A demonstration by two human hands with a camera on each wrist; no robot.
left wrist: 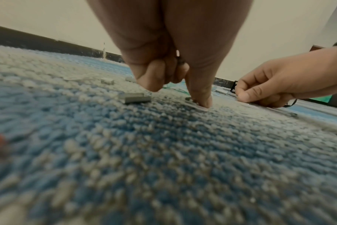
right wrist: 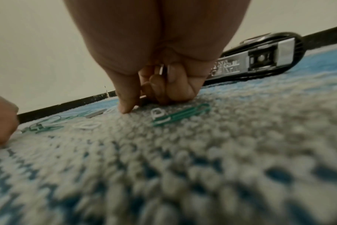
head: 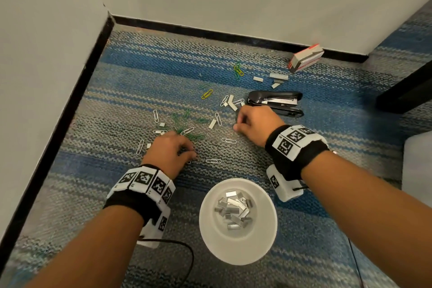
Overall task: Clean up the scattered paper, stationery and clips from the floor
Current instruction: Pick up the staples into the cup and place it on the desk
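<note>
Green, white and yellow paper clips (head: 187,131) and short silver staple strips (head: 212,123) lie scattered on the striped carpet. My left hand (head: 190,151) is down among the green clips with its fingers curled. Its thumb (left wrist: 202,102) presses the carpet beside a staple strip (left wrist: 137,98), and a small dark metal piece (left wrist: 180,60) shows inside the curled fingers. My right hand (head: 236,124) reaches the carpet beside the black stapler (head: 275,101). Its curled fingers hold a thin silver staple strip (right wrist: 161,70), and the thumb (right wrist: 125,108) touches the carpet near a green clip (right wrist: 183,114).
A white bowl (head: 210,229) holding several staple strips stands on the carpet between my forearms. A red and white staple box (head: 306,57) lies by the black skirting board (head: 210,30). Walls close the left and far sides. A dark furniture edge (head: 404,91) stands at right.
</note>
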